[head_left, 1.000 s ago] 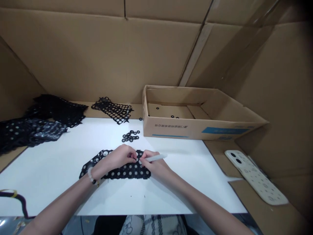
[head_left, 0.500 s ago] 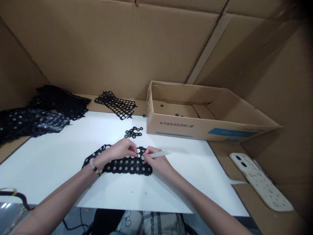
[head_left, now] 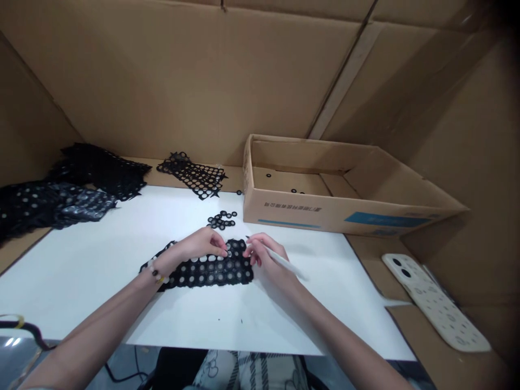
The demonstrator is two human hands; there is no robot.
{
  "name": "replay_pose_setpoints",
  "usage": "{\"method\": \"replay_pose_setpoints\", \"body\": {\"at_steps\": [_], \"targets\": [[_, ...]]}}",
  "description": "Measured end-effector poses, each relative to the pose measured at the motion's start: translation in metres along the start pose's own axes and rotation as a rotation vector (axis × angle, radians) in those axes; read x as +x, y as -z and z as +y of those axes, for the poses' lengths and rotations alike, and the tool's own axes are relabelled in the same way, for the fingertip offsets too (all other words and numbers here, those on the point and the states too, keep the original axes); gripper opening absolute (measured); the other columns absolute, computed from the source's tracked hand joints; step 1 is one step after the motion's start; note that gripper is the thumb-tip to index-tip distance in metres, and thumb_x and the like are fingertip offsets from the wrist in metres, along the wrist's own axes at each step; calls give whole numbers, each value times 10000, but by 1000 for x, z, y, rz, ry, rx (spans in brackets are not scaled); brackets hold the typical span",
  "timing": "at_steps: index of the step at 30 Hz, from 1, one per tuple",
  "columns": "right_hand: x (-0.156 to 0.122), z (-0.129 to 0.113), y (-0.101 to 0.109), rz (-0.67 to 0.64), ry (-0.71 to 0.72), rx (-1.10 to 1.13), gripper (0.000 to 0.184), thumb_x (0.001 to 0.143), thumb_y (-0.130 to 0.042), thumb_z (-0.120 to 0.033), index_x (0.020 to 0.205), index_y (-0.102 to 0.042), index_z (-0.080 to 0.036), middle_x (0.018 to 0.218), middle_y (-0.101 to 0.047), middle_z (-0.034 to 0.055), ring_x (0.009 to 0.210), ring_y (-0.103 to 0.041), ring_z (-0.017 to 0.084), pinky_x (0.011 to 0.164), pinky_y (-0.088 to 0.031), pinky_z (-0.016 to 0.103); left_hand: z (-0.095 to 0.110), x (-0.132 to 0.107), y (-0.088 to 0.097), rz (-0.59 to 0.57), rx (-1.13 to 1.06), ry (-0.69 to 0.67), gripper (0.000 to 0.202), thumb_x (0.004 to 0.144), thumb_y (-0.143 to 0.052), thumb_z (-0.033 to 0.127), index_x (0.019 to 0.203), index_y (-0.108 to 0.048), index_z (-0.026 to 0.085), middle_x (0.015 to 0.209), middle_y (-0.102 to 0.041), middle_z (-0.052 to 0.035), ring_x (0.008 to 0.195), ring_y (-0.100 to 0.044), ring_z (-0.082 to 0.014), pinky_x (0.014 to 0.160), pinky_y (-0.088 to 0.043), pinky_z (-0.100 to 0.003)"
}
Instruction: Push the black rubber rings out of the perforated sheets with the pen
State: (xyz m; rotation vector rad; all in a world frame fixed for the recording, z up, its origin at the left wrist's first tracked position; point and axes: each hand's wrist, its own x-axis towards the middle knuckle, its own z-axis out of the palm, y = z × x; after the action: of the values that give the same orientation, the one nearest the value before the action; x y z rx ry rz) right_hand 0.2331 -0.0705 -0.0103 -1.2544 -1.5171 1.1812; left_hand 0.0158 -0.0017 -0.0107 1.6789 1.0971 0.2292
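My left hand (head_left: 201, 245) rests on a black perforated sheet (head_left: 211, 271), with its fingertips pressing near the sheet's top edge. A beaded bracelet (head_left: 154, 270) circles the left wrist. My right hand (head_left: 262, 254) sits at the sheet's right end and grips a slim white pen-like tool (head_left: 286, 264). The tool's shaft slants back toward my wrist. A small heap of black rings (head_left: 221, 220) lies just beyond the sheet, apart from both hands.
The sheet lies on a white board (head_left: 101, 292). Beyond it stand an open cardboard box (head_left: 325, 211) holding a few black rings, and black perforated sheets (head_left: 190, 176) (head_left: 60, 203). A cream perforated panel (head_left: 436, 303) lies at right, inside cardboard walls.
My right hand has shifted slightly toward the sheet's upper right, and the white tool has swung from pointing right to slanting down toward my wrist. The camera view has barely moved.
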Motion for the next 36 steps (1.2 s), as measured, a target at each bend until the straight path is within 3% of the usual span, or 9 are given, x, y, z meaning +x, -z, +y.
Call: {"method": "replay_pose_setpoints", "body": {"at_steps": [3, 5, 10, 16, 25, 27, 31, 36], "targets": [[-3, -4, -4, -59, 122, -190, 119, 858, -565, -338, 836, -508, -235, 960, -697, 28, 701, -602, 158, 687, -443, 266, 1, -1, -1, -16, -17, -27, 238, 665, -718, 344, 772, -738, 132, 721, -702, -27, 675, -573, -158, 637, -411, -241], [-4, 0, -11, -123, 154, -220, 181, 804, -623, -273, 854, -451, -246, 1019, -687, 20, 742, -608, 162, 712, -443, 270, 3, -2, -2, -22, -24, -51, 233, 676, -711, 341, 755, -734, 124, 721, -693, -32, 675, -563, -155, 626, -403, -238], [-2, 17, -21, -112, 142, -288, 191, 808, -597, -254, 875, -418, -255, 912, -655, -4, 785, -603, 180, 729, -433, 283, 9, -6, -8, -2, -26, -70, 224, 695, -692, 334, 726, -719, 114, 662, -662, -24, 636, -535, -145, 586, -378, -233], [-1, 21, -21, -149, 157, -362, 130, 802, -532, -199, 849, -421, -248, 850, -615, -24, 704, -546, 154, 683, -415, 259, 7, -4, -14, -22, -62, -101, 205, 724, -654, 318, 737, -722, 124, 700, -690, -25, 679, -567, -152, 654, -407, -240], [-1, 20, -22, -121, 189, -346, 144, 787, -515, -175, 832, -396, -243, 814, -619, -29, 665, -547, 148, 659, -418, 258, -2, 3, -22, 113, -155, -12, 217, 662, -662, 342, 693, -701, 130, 654, -668, -19, 641, -564, -161, 644, -404, -265], [-2, 19, -22, -123, 189, -352, 140, 782, -513, -173, 825, -400, -243, 805, -618, -24, 666, -554, 153, 652, -421, 260, -4, 4, -16, 203, -185, 19, 226, 648, -670, 355, 683, -692, 133, 631, -652, -11, 621, -549, -157, 621, -393, -264], [-5, 17, -20, -150, 178, -321, 140, 783, -507, -159, 827, -404, -243, 807, -632, -20, 683, -578, 158, 667, -432, 267, -1, 2, 6, 492, -315, 50, 296, 645, -695, 404, 751, -681, 128, 662, -639, -14, 617, -520, -142, 574, -371, -251], [-2, 16, -18, -182, 133, -281, 211, 764, -580, -174, 812, -387, -247, 877, -675, -17, 755, -609, 171, 701, -440, 284, 14, -8, 17, 501, -478, 32, 318, 634, -749, 399, 793, -690, 130, 751, -656, -34, 705, -550, -146, 576, -381, -235]]}}
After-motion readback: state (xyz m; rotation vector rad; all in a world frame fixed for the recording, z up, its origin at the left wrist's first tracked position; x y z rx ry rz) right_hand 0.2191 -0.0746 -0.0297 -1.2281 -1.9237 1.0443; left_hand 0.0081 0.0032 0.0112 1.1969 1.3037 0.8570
